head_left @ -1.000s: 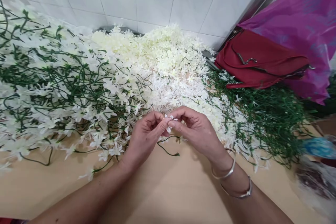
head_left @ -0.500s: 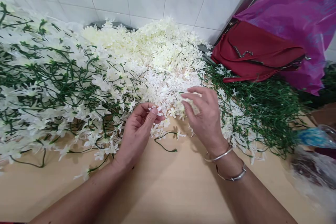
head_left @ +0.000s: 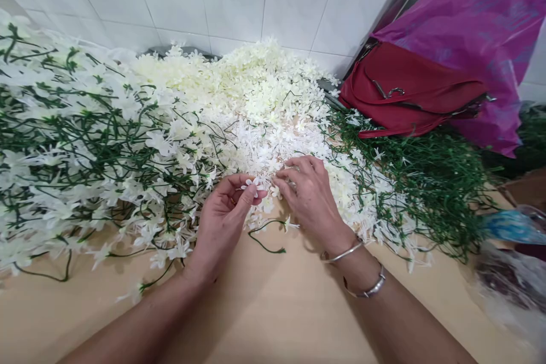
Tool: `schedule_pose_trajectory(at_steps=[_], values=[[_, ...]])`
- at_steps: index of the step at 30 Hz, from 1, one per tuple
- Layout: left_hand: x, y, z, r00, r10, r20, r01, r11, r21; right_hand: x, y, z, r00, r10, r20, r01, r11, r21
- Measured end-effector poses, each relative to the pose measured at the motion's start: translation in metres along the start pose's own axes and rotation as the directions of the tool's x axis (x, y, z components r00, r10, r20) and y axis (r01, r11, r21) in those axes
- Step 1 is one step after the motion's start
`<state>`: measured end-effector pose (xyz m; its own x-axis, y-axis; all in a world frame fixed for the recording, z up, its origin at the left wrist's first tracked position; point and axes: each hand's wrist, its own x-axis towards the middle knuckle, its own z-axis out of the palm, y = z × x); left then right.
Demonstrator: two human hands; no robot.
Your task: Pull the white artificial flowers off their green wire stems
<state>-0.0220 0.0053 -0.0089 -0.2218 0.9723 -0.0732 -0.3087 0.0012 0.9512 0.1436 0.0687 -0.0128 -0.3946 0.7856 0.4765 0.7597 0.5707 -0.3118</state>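
My left hand (head_left: 224, 216) pinches a small white artificial flower (head_left: 251, 184) between thumb and forefinger, on a thin green stem (head_left: 264, 239) trailing over the tan table (head_left: 273, 307). My right hand (head_left: 309, 196), with two metal bangles on the wrist, has its fingers curled close together at the edge of the pile of loose white flower heads (head_left: 273, 148), just right of the held flower. Whether it holds one I cannot make out. A heap of cream flower heads (head_left: 239, 77) lies behind.
Green vines with white flowers (head_left: 77, 136) spread over the left. Bare green stems (head_left: 426, 182) lie on the right. A red handbag (head_left: 409, 94) and a magenta plastic bag (head_left: 482, 28) rest against the tiled wall. Plastic bags (head_left: 512, 273) sit at the right edge.
My hands first met over one flower, then my right hand reached into the white pile. Now it has drawn back toward my left hand, which still holds the flower.
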Motion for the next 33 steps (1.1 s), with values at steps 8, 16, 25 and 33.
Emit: schedule_pose_trajectory(at_steps=[8, 16, 25, 33], values=[[0.000, -0.002, 0.000, 1.000, 0.008, 0.005, -0.008, 1.000, 0.007, -0.002, -0.011, 0.001, 0.992, 0.087, -0.087, -0.082, 0.995, 0.065], [0.001, -0.004, -0.001, 0.998, -0.027, 0.065, 0.029, 0.999, -0.025, -0.005, -0.002, -0.021, 0.975, -0.008, -0.220, 0.044, 0.987, 0.157], [0.002, -0.006, -0.001, 0.999, 0.032, 0.025, -0.032, 0.999, -0.005, -0.006, -0.016, -0.018, 0.974, 0.225, -0.037, -0.167, 0.814, 0.556], [-0.002, -0.007, -0.002, 0.996, 0.063, 0.062, -0.067, 0.995, 0.078, -0.008, -0.028, -0.020, 0.926, 0.317, 0.207, -0.357, 0.549, 0.755]])
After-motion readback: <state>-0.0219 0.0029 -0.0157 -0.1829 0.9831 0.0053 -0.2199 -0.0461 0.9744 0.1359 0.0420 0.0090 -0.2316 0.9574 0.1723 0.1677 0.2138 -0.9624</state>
